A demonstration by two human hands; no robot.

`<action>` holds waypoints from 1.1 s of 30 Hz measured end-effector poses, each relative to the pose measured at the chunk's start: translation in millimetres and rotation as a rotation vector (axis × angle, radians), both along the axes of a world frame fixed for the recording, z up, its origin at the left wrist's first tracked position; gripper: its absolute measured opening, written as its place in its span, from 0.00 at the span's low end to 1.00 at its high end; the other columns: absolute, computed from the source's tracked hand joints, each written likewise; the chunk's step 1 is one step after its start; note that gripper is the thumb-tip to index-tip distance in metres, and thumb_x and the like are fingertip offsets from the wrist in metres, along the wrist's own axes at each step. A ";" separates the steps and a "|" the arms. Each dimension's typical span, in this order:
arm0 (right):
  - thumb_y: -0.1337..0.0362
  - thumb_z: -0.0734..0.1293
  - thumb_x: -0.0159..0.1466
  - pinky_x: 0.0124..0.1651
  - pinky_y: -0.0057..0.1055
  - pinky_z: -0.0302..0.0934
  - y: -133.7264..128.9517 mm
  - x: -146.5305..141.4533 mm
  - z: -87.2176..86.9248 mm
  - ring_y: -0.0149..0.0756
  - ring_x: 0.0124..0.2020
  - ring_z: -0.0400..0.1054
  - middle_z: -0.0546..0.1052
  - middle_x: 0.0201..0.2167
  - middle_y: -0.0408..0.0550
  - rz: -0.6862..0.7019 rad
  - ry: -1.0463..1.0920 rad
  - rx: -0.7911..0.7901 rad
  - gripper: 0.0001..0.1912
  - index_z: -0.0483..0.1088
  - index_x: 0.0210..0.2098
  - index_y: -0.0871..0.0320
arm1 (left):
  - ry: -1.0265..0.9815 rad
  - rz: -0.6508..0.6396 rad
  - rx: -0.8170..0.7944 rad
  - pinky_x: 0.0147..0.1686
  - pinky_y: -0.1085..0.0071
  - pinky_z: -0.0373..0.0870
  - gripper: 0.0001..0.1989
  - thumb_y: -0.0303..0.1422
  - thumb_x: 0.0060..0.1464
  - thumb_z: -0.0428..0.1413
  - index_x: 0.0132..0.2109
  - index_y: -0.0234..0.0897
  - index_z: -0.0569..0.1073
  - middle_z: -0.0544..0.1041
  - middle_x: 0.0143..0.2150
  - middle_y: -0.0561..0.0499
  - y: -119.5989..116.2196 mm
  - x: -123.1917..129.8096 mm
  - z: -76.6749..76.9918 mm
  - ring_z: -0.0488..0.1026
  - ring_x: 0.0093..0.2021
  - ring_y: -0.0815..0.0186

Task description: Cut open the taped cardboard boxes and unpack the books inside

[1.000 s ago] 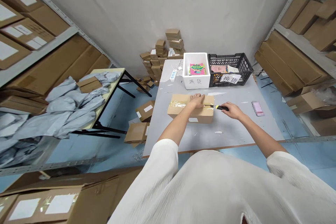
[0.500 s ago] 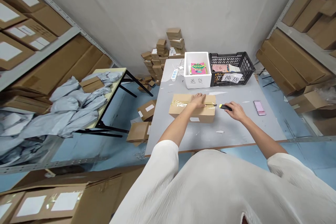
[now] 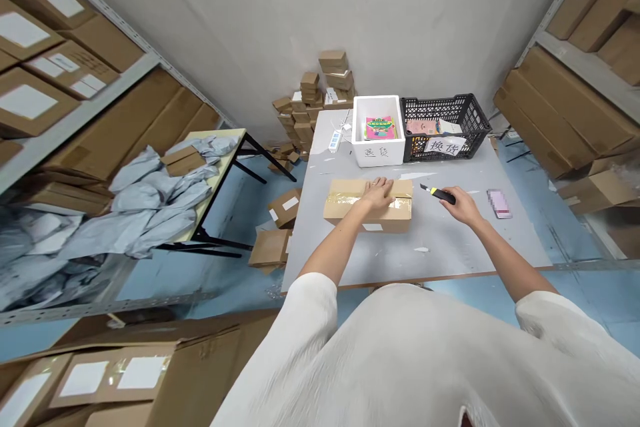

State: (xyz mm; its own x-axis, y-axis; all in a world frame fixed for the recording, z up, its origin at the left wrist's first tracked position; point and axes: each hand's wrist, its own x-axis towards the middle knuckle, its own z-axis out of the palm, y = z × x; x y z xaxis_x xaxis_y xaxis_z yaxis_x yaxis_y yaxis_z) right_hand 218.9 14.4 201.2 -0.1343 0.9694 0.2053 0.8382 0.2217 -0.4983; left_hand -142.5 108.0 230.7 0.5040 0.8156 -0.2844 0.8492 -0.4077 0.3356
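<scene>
A taped cardboard box lies on the grey table in front of me. My left hand rests on its top with the fingers spread out, holding nothing. To the right of the box, my right hand is closed round a black and yellow utility knife. The knife's blade points left and is a short way clear of the box. Clear tape runs along the top of the box, and a white label shows on its near side.
Behind the box stand a white foam bin with books and a black plastic crate. A phone lies at the right, a power strip at the back left. Grey parcels cover a side table; shelves with cartons flank both sides.
My right hand has drawn the knife to the right, away from the box's right end. My left hand stays on the box top. The view has shifted slightly.
</scene>
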 end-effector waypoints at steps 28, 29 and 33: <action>0.54 0.69 0.64 0.64 0.51 0.64 -28.6 16.0 -137.6 0.55 0.57 0.70 0.78 0.54 0.57 -0.391 0.092 -0.327 0.22 0.78 0.56 0.53 | -0.145 0.204 0.307 0.82 0.44 0.42 0.32 0.45 0.76 0.44 0.80 0.41 0.63 0.58 0.84 0.43 -61.2 -6.3 -40.8 0.51 0.84 0.51; 0.54 0.69 0.64 0.64 0.50 0.64 -29.0 17.0 -143.4 0.55 0.57 0.69 0.78 0.54 0.57 -0.418 0.073 -0.348 0.23 0.77 0.56 0.53 | -0.142 0.207 0.307 0.82 0.44 0.42 0.32 0.45 0.76 0.44 0.80 0.41 0.63 0.58 0.84 0.43 -61.4 -6.6 -40.7 0.51 0.84 0.51; 0.56 0.68 0.65 0.62 0.48 0.65 -29.0 19.7 -162.6 0.55 0.57 0.68 0.77 0.55 0.58 -0.498 0.030 -0.465 0.23 0.76 0.58 0.54 | -0.130 0.219 0.313 0.82 0.43 0.42 0.32 0.45 0.75 0.45 0.80 0.42 0.64 0.59 0.83 0.43 -62.2 -6.9 -40.7 0.52 0.84 0.50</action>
